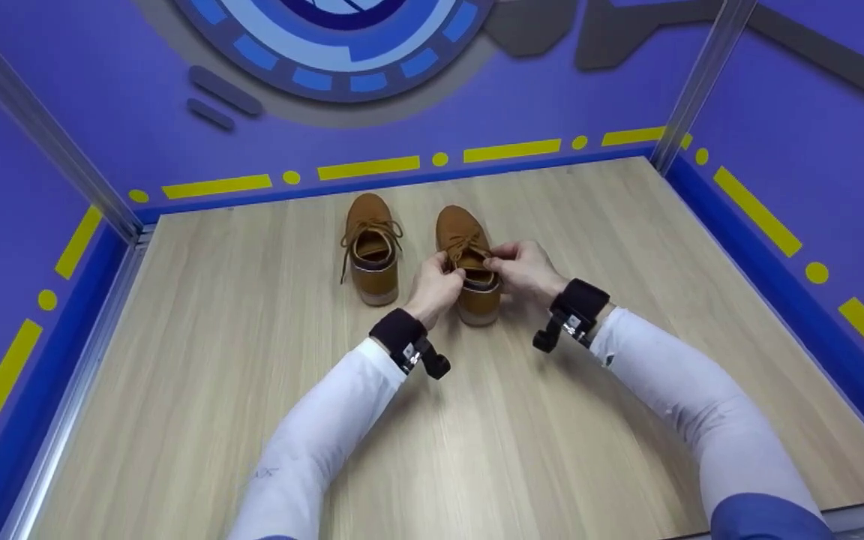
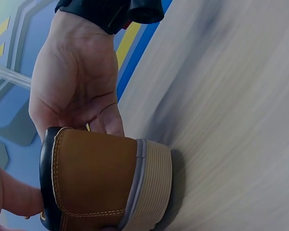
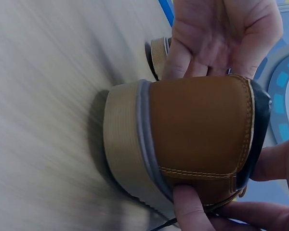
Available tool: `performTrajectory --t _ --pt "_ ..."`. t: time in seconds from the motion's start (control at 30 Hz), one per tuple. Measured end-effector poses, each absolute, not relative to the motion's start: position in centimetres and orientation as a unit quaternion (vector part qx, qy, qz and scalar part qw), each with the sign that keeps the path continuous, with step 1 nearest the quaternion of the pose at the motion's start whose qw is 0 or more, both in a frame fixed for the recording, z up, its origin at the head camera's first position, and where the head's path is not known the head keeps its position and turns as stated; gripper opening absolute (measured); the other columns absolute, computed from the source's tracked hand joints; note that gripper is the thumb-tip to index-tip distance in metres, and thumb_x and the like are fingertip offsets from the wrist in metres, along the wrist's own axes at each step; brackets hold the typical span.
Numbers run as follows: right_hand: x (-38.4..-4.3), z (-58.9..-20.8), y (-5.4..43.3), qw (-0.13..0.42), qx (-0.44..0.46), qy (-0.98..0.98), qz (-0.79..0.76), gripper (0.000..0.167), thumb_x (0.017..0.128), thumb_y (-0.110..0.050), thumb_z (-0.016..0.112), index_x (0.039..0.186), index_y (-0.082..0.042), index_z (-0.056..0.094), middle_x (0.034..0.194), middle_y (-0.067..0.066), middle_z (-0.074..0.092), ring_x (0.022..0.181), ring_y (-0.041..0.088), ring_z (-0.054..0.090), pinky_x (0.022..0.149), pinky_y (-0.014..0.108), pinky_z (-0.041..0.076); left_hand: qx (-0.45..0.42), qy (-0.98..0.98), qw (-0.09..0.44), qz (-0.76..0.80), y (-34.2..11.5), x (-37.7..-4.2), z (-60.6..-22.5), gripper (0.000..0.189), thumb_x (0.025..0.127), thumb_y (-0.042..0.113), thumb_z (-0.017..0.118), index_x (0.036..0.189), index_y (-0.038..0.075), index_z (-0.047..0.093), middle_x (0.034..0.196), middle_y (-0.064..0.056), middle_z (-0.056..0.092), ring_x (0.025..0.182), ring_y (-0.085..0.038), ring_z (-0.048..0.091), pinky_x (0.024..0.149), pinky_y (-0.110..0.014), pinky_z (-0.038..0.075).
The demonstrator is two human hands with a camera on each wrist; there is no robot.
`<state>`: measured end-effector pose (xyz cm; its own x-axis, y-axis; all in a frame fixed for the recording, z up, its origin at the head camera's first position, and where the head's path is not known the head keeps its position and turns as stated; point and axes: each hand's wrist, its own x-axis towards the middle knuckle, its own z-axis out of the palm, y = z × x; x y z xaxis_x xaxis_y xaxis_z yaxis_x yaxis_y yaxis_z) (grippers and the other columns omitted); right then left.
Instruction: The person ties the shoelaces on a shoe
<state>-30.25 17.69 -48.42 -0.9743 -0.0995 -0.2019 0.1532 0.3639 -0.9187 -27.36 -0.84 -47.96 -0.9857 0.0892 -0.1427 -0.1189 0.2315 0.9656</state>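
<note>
Two brown lace-up shoes stand upright on the wooden board, toes pointing away. At the right shoe (image 1: 479, 306), my left hand (image 1: 436, 287) is at the left of the opening, thumb and fingers pinching around the lace. Opposite it, my right hand (image 1: 528, 268) pinches at the lace on the right side, a fingertip also against the shoe's side. The tan shoelace (image 1: 465, 243) forms a bow over the tongue; its parts between my fingers are mostly hidden. The right shoe's brown heel (image 2: 96, 173) and ribbed sole (image 3: 123, 130) show close up in the wrist views.
The left shoe (image 1: 376, 281) stands a short way left, its lace tied in a bow with an end hanging. Blue-purple panels (image 1: 372, 142) with yellow marks enclose the wooden board (image 1: 252, 390) at the back and both sides.
</note>
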Motion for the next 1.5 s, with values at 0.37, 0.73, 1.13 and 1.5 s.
performTrajectory --t 0.37,0.73,1.13,1.5 --pt "-33.1 -48.9 16.7 0.065 0.005 0.856 -0.512 0.041 0.103 -0.022 0.064 0.138 0.000 0.066 0.132 0.020 0.071 0.113 0.025 0.069 0.085 0.023 0.057 -0.035 0.799 0.021 0.600 0.0 -30.2 -48.2 0.043 0.103 0.007 0.053 0.145 -0.001 0.057 0.152 -0.019 0.058 0.146 -0.028 0.050 0.122 -0.036 0.039" --pt "-34.2 -48.9 16.4 0.070 0.012 0.824 -0.562 0.043 0.105 -0.022 0.063 0.141 0.001 0.063 0.133 0.023 0.070 0.113 0.029 0.072 0.084 0.026 0.062 -0.047 0.819 -0.007 0.572 0.5 -31.7 -48.2 0.035 0.102 0.005 0.050 0.133 -0.001 0.063 0.139 -0.019 0.066 0.134 -0.031 0.059 0.116 -0.038 0.045" --pt "-34.3 -48.9 16.4 0.063 0.021 0.832 -0.551 0.043 0.104 -0.024 0.063 0.140 0.000 0.064 0.133 0.021 0.071 0.118 0.029 0.070 0.095 0.033 0.059 -0.042 0.825 0.000 0.563 0.6 -31.9 -48.1 0.039 0.104 0.006 0.050 0.142 -0.001 0.059 0.147 -0.020 0.062 0.141 -0.030 0.055 0.120 -0.037 0.042" --pt "-33.7 -48.8 16.5 0.091 0.040 0.806 -0.583 0.049 0.106 -0.039 0.062 0.142 -0.007 0.065 0.129 0.017 0.071 0.097 0.022 0.072 0.089 0.045 0.063 0.031 0.827 -0.010 0.561 -2.2 -29.6 -46.0 0.059 0.107 0.013 0.050 0.162 0.001 0.034 0.165 -0.021 0.042 0.151 -0.032 0.044 0.125 -0.038 0.037"
